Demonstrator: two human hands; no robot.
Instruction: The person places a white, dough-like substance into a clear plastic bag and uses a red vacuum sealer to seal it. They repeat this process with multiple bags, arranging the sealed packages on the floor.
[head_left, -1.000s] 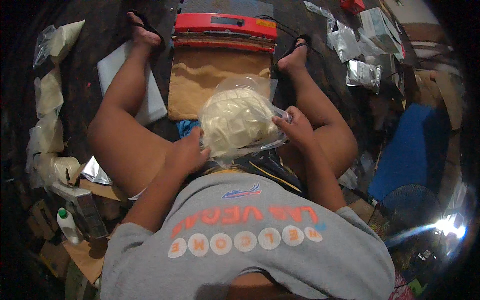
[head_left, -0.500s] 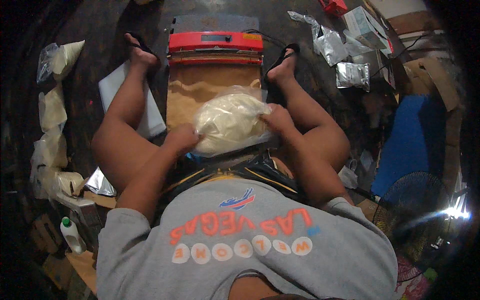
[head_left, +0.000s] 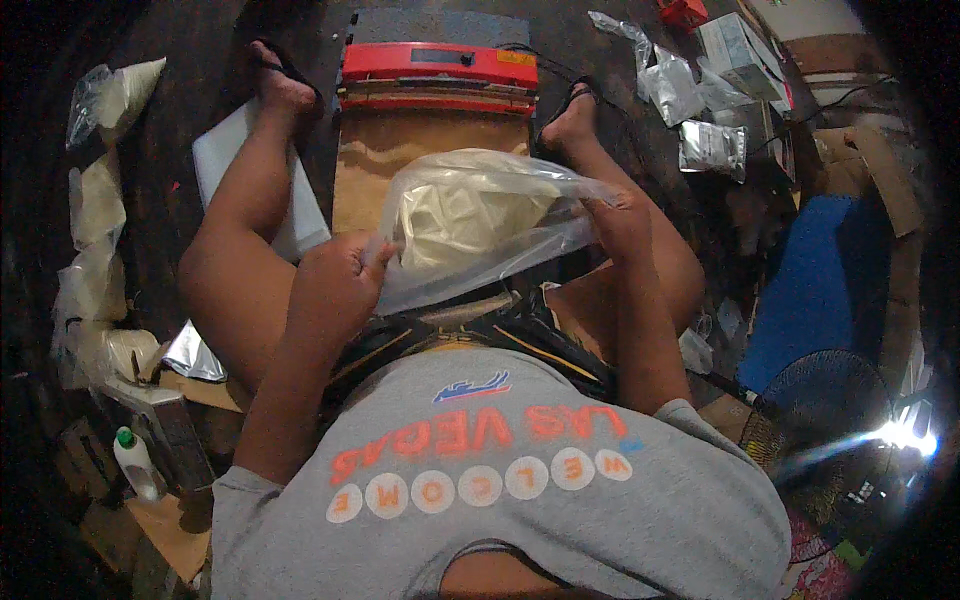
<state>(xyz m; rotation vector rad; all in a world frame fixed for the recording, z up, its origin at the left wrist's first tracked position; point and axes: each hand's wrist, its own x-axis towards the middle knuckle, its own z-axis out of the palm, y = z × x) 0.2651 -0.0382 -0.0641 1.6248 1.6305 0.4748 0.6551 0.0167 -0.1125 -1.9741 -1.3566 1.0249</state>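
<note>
A clear plastic bag (head_left: 470, 215) bulging with pale cream-coloured contents lies between my legs, on the near part of a brown board. My left hand (head_left: 345, 270) pinches the bag's left edge between thumb and fingers. At the bag's right corner, my right hand (head_left: 620, 220) is closed on the plastic. The near rim of the bag is stretched between both hands. Beyond it stands a red impulse sealer (head_left: 440, 65) at the far end of the brown board (head_left: 375, 170). What the contents are made of cannot be told.
Several filled cream bags (head_left: 98, 205) line the left side. A white slab (head_left: 225, 165) lies under my left leg. Silver pouches (head_left: 712, 150) and a carton (head_left: 740, 55) are at the far right. A fan (head_left: 820, 410) and a green-capped bottle (head_left: 138, 462) stand nearer.
My hands have moved apart, the right one outward and upward. The plastic, bunched before, is now spread wide with its near rim pulled taut.
</note>
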